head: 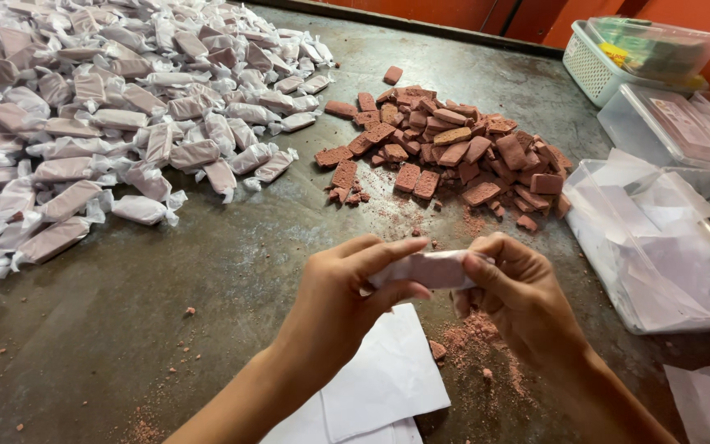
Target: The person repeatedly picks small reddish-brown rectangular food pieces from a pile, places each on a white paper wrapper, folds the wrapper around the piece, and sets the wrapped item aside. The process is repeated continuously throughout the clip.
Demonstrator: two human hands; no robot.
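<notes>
Gleaming white-wrapped pinkish bar

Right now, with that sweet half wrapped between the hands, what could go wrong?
The sweet, pinched between the left hand and right hand, looks crumbly and might break if twisted hard; crumbs already lie below. The thin wrapper could tear. A stray elbow might scatter the bare blocks.

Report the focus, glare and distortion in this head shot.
Head view: hands, left and right, and the wrapped bar they pinch are sharp; soft, even light, a dull sheen on the table, no hard glare; wide-angle bending at the edges curves the wrapped pile and tubs.
</notes>
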